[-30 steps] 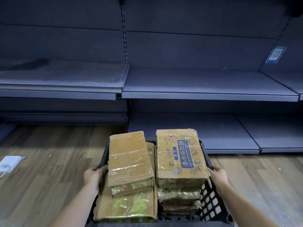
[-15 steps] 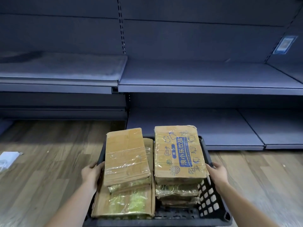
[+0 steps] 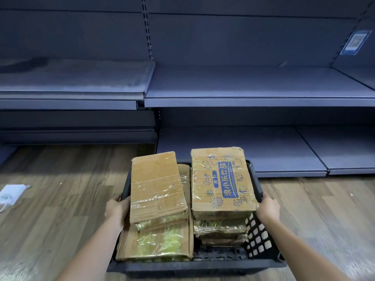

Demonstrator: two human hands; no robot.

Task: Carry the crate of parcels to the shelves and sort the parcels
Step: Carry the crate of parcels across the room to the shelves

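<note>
A black slotted crate hangs in front of me above the wooden floor. My left hand grips its left rim and my right hand grips its right rim. Inside lie several taped cardboard parcels in two stacks. A plain brown parcel tops the left stack, tilted. A parcel with blue print and fruit drawings tops the right stack. Dark grey shelves stand just ahead: a middle shelf and a bottom shelf.
A second shelf bay stands to the left, its board set a little lower. A white object with a cord lies on the floor at far left. A blue label sticks to the shelf back at upper right.
The shelves have come nearer and sit lower in view as I walk forward with the crate. Both hands keep their hold on the rims.
</note>
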